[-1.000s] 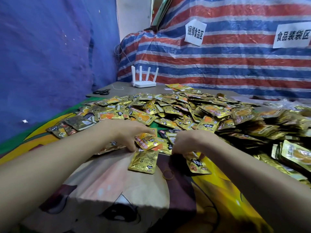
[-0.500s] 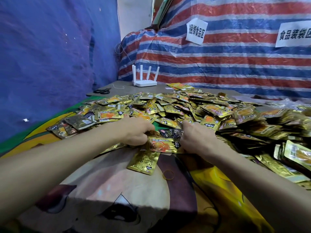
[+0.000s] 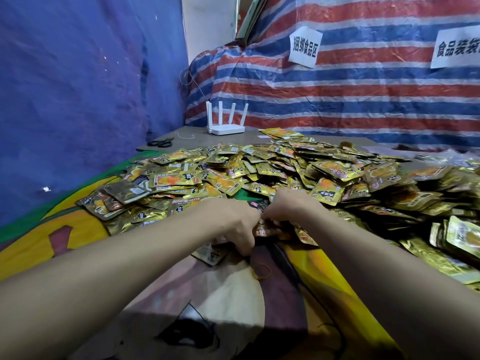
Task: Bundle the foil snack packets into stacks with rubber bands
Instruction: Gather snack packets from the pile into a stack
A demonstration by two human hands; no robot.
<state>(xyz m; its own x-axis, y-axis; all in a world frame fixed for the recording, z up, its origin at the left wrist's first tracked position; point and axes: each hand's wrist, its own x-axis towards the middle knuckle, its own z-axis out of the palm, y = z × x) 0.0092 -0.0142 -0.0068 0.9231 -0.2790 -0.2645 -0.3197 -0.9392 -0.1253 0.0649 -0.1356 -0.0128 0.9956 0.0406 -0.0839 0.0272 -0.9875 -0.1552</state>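
My left hand (image 3: pixel 235 224) and right hand (image 3: pixel 291 207) are meeting knuckle to knuckle, fingers curling tight around a thin clutch of packets (image 3: pixel 270 229), flat and crinkly between them. Beyond them the heap of foil snack packets (image 3: pixel 298 172) is sprawling gold and glossy across the bench (image 3: pixel 207 294), which is wearing a soft cartoon-printed cloth. A tan rubber band (image 3: pixel 261 271) is lying as a loose ring on that cloth, just nearer me than my hands.
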